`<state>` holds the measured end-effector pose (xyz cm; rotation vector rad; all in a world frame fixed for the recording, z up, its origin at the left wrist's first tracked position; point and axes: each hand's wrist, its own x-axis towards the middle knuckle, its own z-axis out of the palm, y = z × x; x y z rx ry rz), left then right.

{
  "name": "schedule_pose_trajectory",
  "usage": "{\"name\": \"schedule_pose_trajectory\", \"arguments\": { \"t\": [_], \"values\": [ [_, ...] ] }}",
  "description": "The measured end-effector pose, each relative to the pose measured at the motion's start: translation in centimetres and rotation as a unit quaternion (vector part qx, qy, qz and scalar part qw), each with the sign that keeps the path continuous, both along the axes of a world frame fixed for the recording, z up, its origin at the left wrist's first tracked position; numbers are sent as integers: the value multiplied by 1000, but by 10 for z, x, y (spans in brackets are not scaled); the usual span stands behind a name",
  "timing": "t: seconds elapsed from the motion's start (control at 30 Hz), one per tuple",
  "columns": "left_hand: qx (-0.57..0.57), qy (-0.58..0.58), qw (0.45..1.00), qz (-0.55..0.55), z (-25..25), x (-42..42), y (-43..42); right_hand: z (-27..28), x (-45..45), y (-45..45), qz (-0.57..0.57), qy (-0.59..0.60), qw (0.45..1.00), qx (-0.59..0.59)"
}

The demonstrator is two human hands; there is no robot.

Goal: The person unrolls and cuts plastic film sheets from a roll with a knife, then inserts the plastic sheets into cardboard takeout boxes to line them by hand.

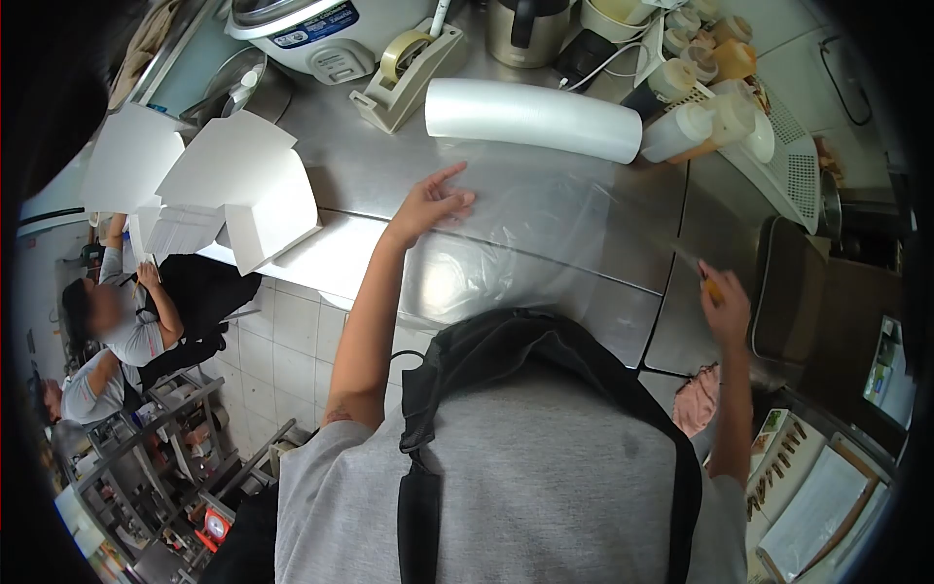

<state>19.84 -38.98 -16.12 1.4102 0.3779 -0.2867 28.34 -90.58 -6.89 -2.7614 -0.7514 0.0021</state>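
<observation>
A thick white roll of clear plastic (pixel 533 119) lies across the steel counter. From it a thin transparent sheet (pixel 516 229) spreads over the counter towards my body. My left hand (pixel 434 202) is above the sheet's left part, fingers apart, holding nothing. Away to the right of the sheet, my right hand (pixel 726 304) is closed around the orange handle of a knife (pixel 713 289). The blade points up and left and is blurred.
A tape dispenser (pixel 409 76), a rice cooker (pixel 321 39) and a steel jug (pixel 526 31) stand behind. Squeeze bottles (pixel 681 129) crowd the back right. An open white box (pixel 282 200) sits at left. Two people (pixel 126 326) are beyond the counter at far left.
</observation>
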Motion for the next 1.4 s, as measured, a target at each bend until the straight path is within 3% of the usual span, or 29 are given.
{"name": "schedule_pose_trajectory", "arguments": {
  "t": [0.17,0.27,0.33,0.47,0.6,0.7,0.8,0.87,0.9,0.97,1.03,1.07,1.1,1.23,1.27,1.33,1.4],
  "values": [
    [-35,70,996,33,-8,15,-19,-57,-61,-57,-170,-8,984,55],
    [23,59,998,12,-7,22,-23,-74,-61,-49,-206,28,972,114],
    [49,30,998,24,-10,23,-25,-76,-58,-35,-189,-10,980,65],
    [27,2,996,89,-13,16,-30,-71,-28,3,-97,-145,983,56],
    [96,6,989,112,-11,9,-41,-34,32,146,76,-129,977,153],
    [169,-15,976,134,-15,6,-49,-17,67,249,207,-125,963,119],
    [248,-14,956,158,-9,3,-59,-44,102,319,264,-177,947,51],
    [348,-26,923,163,-7,3,-67,-39,112,340,237,-133,962,-24],
    [329,13,928,173,-6,1,-75,-38,115,347,221,-110,967,-65],
    [287,34,936,202,-6,0,-86,-46,124,356,216,-116,969,-39],
    [268,-20,944,193,-30,-14,-105,-49,131,354,204,-118,970,-52],
    [258,-48,946,189,-18,-20,-116,-49,134,352,199,-116,972,-54],
    [234,69,963,113,-5,-34,-124,-50,136,352,194,-111,973,-54],
    [67,-22,963,260,-32,-52,-121,-54,137,353,184,-126,974,-35],
    [65,-1,968,243,-14,-51,-115,-53,136,350,181,-117,976,-38],
    [63,54,991,107,20,-49,-114,-50,135,354,179,-102,978,-35],
    [68,88,994,-25,11,-51,-115,-47,133,356,179,-95,978,-42]
  ]
}}
